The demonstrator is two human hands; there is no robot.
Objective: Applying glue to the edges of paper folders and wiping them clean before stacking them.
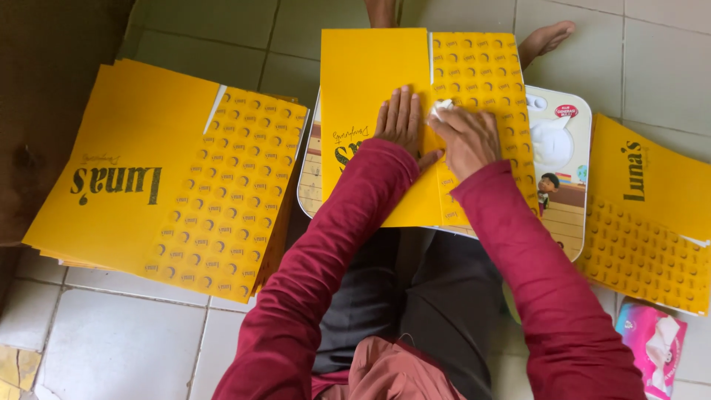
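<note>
Head view, L to R. One stack of yellow sheets (170, 185) lies at far L on the tiled floor (111, 341); exact no. of sheets in it can't be told, only layered edges show. Top sheet: plain half w/ dark lettering, plus a half patterned w/ rows of round marks.

Centre: one yellow folded sheet (370, 81) rests on one white lap tray (570, 141) w/ a cartoon print, the tray sitting over the person's legs. Two hands, both in dark-red sleeves, lie on this sheet. Left hand (401, 122) is open, palm down, fingers spread flat on the plain half, just beside the fold line. Right hand (468, 138) is closed round one small white wad (443, 108), pressing it on the patterned half, right at the fold. The hands nearly touch; the sheet extends beyond them above and below.

R: one more pile of yellow sheets (652, 215) on the floor, at least two visible, well apart from the hands. Bottom R: one pink tissue pack (652, 344). Top: one bare foot (544, 38).
</note>
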